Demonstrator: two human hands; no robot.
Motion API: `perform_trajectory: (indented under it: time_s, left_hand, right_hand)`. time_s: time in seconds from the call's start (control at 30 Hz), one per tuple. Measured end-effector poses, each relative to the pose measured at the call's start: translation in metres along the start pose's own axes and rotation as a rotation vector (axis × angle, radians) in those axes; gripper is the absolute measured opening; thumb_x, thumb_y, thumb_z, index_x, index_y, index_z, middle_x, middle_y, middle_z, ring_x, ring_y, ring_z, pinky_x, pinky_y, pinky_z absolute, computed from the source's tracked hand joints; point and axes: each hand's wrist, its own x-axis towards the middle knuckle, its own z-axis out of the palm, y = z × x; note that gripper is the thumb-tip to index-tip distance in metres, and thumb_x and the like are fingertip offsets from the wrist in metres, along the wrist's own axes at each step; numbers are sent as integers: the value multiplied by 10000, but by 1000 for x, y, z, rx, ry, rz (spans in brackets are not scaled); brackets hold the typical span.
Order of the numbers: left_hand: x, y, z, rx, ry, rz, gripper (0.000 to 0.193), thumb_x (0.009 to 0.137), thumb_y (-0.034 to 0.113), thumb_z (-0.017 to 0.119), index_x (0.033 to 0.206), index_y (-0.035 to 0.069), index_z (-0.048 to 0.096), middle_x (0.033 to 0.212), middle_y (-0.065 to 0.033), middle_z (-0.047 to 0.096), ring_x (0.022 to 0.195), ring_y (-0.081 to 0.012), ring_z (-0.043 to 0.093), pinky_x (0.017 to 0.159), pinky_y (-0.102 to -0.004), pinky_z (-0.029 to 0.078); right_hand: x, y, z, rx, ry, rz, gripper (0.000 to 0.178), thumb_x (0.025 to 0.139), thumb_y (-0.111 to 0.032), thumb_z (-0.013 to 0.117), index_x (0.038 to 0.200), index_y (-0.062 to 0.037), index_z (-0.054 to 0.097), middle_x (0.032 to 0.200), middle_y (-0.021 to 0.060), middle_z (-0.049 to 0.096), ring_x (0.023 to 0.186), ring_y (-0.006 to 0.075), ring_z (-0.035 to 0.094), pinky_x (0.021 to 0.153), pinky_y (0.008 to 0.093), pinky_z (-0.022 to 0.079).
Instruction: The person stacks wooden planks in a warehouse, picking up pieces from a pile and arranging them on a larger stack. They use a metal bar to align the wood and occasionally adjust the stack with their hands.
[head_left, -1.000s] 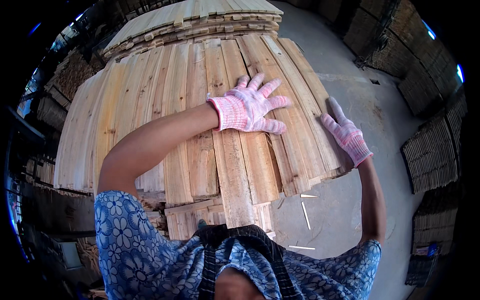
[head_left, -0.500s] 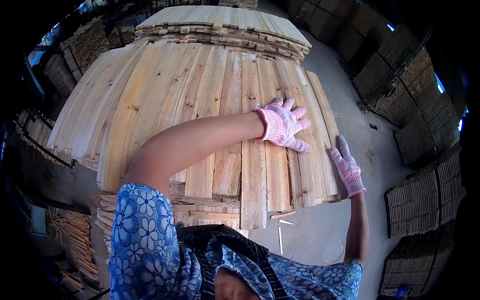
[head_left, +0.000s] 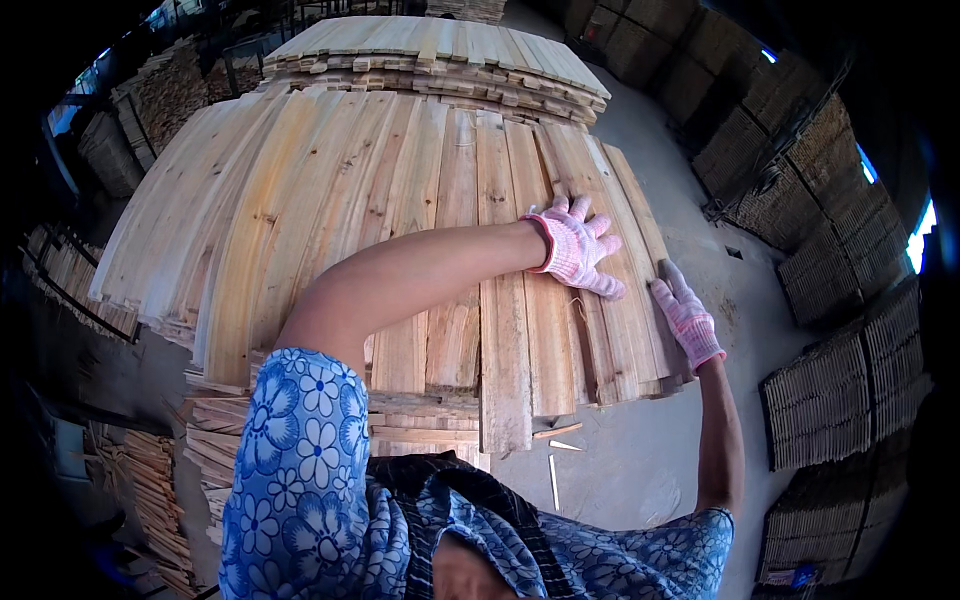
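Observation:
My left hand (head_left: 580, 248), in a pink and white knitted glove, lies flat with fingers spread on the light wooden boards (head_left: 340, 190) of a wide stack. It presses on boards near the stack's right side. My right hand (head_left: 689, 318), in a matching glove, rests against the outer edge of the rightmost board (head_left: 637, 205), its fingers stretched along that edge. A long board (head_left: 505, 370) left of my left hand juts out toward me past its neighbours. Dark narrow gaps show between some boards around my left hand.
A second stack of boards (head_left: 440, 40) stands behind this one. Bundled wood piles (head_left: 820, 405) line the right side beyond the grey floor (head_left: 640, 450). Thin wood offcuts (head_left: 554, 480) lie on the floor near me. More sticks (head_left: 160, 490) are piled at the lower left.
My left hand has shifted slightly right, and boards under it have slid right with it; a gap beside them has widened. My right hand stays at the stack's edge.

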Motion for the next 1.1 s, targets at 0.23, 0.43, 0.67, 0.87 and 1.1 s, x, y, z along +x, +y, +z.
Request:
perform_trajectory:
  time_s: [0.23,0.43,0.67,0.87,1.1]
  left_hand:
    - [-18,-23,7,59,-46,20,1010,879,826,355,1601,137,205,1665,-170,139,1531,-395,118,1228,-556,92]
    - [-25,-27,14,-26,152,3,1004,839,803,501,1601,210,224,1645,-237,132,1512,-461,120,1234,-533,109]
    - [-76,-79,-23,-122,198,-180,886,876,743,497,1563,212,320,1617,-185,275,1500,-377,240,1203,-499,255]
    - [-274,-194,-23,126,71,-1112,908,810,646,604,1527,142,365,1385,-240,564,1262,-396,555,1030,-489,452]
    - [-307,-210,-15,-113,48,-1147,817,796,513,629,1467,90,436,1130,-211,699,1007,-365,675,857,-453,516]
  right_hand:
    - [-15,-25,4,-69,25,35,617,1006,-561,430,1530,-240,374,1320,283,573,1239,422,562,1038,479,435]
    - [-19,-34,14,-164,76,5,597,1016,-544,410,1519,-225,383,1308,306,547,1220,452,550,1031,492,436]
    - [-11,-22,-22,211,-176,26,702,1027,-515,491,1595,-168,268,1531,118,457,1421,230,415,1157,305,292]
    - [49,-20,5,127,-79,-140,748,1008,-600,425,1591,-163,260,1554,130,434,1422,285,420,1165,354,301]
    - [53,-43,18,-73,-30,-45,769,991,-646,379,1587,-173,267,1514,148,481,1369,382,466,1119,413,347]
